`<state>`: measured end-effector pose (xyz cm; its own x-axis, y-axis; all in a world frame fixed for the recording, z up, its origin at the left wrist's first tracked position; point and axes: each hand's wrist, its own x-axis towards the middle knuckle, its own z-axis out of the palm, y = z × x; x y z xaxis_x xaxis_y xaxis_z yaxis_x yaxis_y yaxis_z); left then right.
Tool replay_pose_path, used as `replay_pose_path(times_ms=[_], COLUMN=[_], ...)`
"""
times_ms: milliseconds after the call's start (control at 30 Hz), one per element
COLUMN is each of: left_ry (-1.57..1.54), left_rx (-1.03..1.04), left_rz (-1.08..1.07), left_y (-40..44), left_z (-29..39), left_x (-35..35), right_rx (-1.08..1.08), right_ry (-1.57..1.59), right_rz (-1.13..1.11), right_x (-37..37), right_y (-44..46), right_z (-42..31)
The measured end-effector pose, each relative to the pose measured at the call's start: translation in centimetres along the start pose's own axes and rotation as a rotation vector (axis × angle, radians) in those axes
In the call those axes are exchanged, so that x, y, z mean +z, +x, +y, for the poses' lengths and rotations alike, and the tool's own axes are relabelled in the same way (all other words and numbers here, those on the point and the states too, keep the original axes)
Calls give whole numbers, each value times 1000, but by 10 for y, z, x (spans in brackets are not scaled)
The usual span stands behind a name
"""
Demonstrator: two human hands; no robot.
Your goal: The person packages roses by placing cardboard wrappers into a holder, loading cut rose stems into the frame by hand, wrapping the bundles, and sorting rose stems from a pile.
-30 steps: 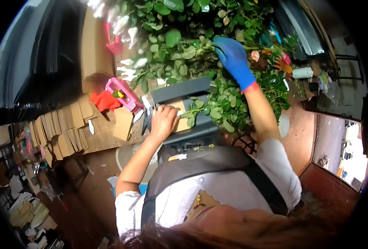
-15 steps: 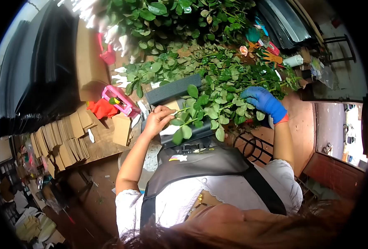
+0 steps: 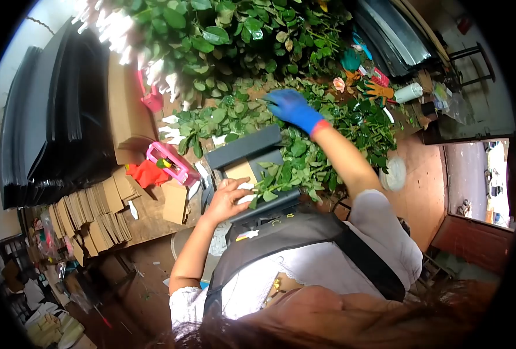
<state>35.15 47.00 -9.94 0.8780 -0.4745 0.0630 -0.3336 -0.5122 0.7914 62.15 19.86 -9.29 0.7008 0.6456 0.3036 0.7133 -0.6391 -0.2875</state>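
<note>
My bare left hand [image 3: 229, 200] is closed on the ends of leafy rose stems [image 3: 278, 176], at the near left of a dark grey trough-like stand [image 3: 243, 147] with a cardboard piece in it. Something white shows by its fingers. The leaves of these stems lie across the stand toward the right. My right hand [image 3: 293, 109], in a blue glove, reaches over the loose green stems [image 3: 223, 116] beyond the stand. Its fingers point left and are blurred, so their grip is unclear.
A large leafy bundle [image 3: 211, 35] with white-wrapped heads [image 3: 115, 35] stands at the back. Left are a pink tape dispenser [image 3: 173, 164], cardboard pieces [image 3: 92, 218] and black sheets [image 3: 66, 110]. Orange gloves [image 3: 379, 90] and a peach rose [image 3: 339, 85] lie back right.
My right hand has moved left and away from me, from the right end of the stems to over the pile. My left hand has lowered slightly to the right with the stems.
</note>
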Motion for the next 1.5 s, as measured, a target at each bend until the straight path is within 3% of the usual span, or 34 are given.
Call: replay_pose_path(times_ms=[33, 133, 200, 267, 333, 400, 467, 500, 533, 600, 700, 800, 1033, 1067, 1200, 1267, 1333, 1400, 1433, 1467, 1500], left_ry=[3, -4, -22, -115, -132, -124, -42, -36, 6, 18, -4, -99, -330, -413, -325, -551, -571, -490, -306, -381, -323], left_rx=[-9, -57, -83, -200, -256, -114, -47, -145, -142, -69, -65, -131, -378, -359, -538, -451, -392, -379, -353, -282, -251], left_rz=[0, -33, -19, -25, -70, 35, 121, 73, 77, 199, 203, 252, 203, 279, 203, 306, 368, 291, 227, 271, 255], left_y=[0, -3, -4, 0, -1, -2, 1, 3, 4, 5, 5, 4, 1, 1, -2, -5, 0, 2, 3, 2, 0], left_z=[2, 6, 8, 16, 14, 4, 0, 2, 1, 2, 2, -3, -5, -10, -18, -21, -11, -9, -7, -8, -12], left_x=[0, -2, -2, -8, -9, -4, 1, 1, 3, 11, 7, 19, 21, 28, 29, 36, 33, 26, 21, 24, 25], right_rx=[22, 108, 383, 286, -91, -123, 77, 0, -28, -96, -88, -117, 57, 86, 275, 198, 198, 22, 17, 18, 59], right_ry=[-42, -422, -279, -290, -266, -274, -216, -208, -200, -264, -19, -84, 93, 100, 252, 294, 292, -16, -229, -441, -239], right_rz=[28, -426, -378, -368, 341, 29, -260, 47, 206, 187, 217, 397, 69, 16, -222, -36, 285, 282, 38, -211, 31], right_x=[31, 116, 116, 18, -14, -27, -33, -47, -74, -87, -98, -166, -187, -185, -168, -172, -181, -152, -148, -148, -161], right_y=[16, 43, 63, 86, 70, 60, 52, 45, 46, 38, 15, -3, -93, -106, -146, -147, -130, -127, -121, -120, -101], right_z=[10, 43, 34, -7, -2, 12, 34, 34, 19, 13, 23, -17, -22, -18, 1, -1, -17, 27, 39, 43, 24])
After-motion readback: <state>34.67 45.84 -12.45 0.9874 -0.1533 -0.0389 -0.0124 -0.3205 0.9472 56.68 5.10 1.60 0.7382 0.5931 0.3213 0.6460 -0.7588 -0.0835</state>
